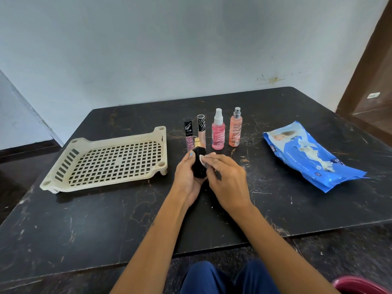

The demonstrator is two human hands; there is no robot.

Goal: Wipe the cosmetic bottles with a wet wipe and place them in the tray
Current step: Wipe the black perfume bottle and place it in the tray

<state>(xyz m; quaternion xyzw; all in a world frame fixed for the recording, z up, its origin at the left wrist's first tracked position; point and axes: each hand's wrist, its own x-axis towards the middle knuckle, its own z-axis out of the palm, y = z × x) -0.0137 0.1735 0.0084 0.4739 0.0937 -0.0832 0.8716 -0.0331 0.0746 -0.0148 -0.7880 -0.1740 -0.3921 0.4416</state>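
My left hand [186, 177] grips a black faceted bottle [198, 164] with a gold spray top above the table's middle. My right hand [228, 179] pinches a white wet wipe [206, 159] and presses it against the bottle's right side. Behind them stand two slim lip gloss tubes [188, 132] [201, 129], a pink spray bottle [218, 130] with a white top and an orange spray bottle [235, 128] with a silver top. The cream perforated tray [63, 183] lies to the left with nothing in it.
A blue pack of wet wipes [307, 155] lies at the right, a wipe sticking out of its opening. The black marble table [106, 219] reaches to a pale wall behind. A wooden door frame [364, 81] is at the far right.
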